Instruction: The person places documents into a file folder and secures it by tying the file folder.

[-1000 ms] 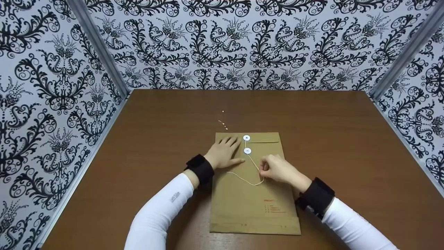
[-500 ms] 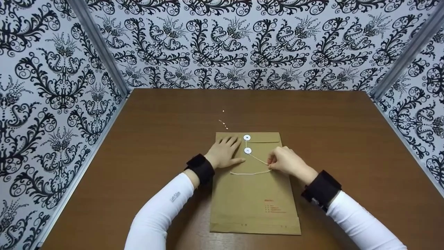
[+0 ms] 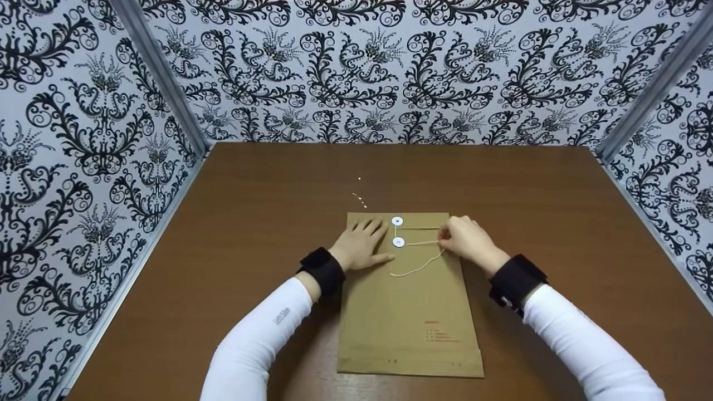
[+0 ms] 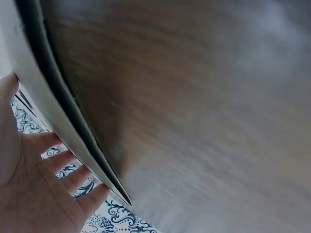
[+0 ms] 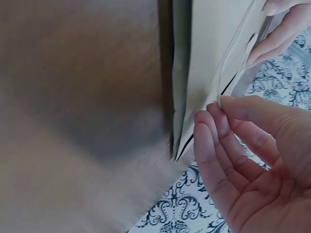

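Note:
A brown paper envelope (image 3: pixel 406 312) lies on the table, its flap at the far end. Two white button discs sit one above the other there, the upper disc (image 3: pixel 397 221) on the flap and the lower disc (image 3: pixel 398 242) just below, joined by string. My left hand (image 3: pixel 359 245) rests with spread fingers on the envelope's upper left part. Thumb and fingertips of my right hand (image 3: pixel 468 239) pinch the string (image 3: pixel 423 243) near the right edge. It runs taut from the lower disc, and its loose end curves back over the envelope. In the right wrist view the pinched string (image 5: pixel 221 80) shows at the thumb tip.
The brown wooden table (image 3: pixel 267 189) carries a few small white specks (image 3: pixel 361 199) beyond the envelope. Patterned black-and-white panels (image 3: pixel 356 72) enclose it at the back and both sides. Red print (image 3: pixel 437 331) marks the envelope's lower right.
My right hand has moved up and to the right with the string, swinging its taut part from slanting down to nearly level. The loose end has shifted along. My left hand stays put.

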The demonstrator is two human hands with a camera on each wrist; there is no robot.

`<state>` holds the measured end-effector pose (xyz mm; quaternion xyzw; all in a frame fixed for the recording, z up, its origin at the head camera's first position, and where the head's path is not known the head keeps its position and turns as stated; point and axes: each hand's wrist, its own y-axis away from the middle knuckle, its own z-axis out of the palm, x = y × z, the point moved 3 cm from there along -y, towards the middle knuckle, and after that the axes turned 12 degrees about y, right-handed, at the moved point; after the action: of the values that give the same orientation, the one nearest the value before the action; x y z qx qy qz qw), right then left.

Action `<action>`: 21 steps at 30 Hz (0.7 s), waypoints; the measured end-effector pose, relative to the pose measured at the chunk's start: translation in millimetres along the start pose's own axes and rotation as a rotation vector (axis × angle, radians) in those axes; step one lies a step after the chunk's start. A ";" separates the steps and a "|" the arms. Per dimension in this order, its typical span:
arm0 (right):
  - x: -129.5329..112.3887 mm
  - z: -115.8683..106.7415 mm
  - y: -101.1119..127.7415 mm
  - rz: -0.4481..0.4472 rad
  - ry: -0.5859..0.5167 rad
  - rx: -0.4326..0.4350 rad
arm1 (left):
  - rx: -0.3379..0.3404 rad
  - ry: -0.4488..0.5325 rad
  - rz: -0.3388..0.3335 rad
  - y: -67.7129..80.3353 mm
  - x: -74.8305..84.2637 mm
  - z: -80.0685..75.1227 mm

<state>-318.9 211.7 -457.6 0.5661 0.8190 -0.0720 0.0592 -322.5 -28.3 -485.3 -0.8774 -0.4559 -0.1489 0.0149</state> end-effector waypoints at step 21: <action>8.2 -3.5 -43.5 -0.003 0.090 -0.051 | 0.016 0.005 0.006 -0.7 -0.5 1.2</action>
<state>-362.6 204.8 -453.3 0.5657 0.8234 -0.0257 0.0365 -323.0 -28.1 -486.6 -0.8783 -0.4543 -0.1473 0.0233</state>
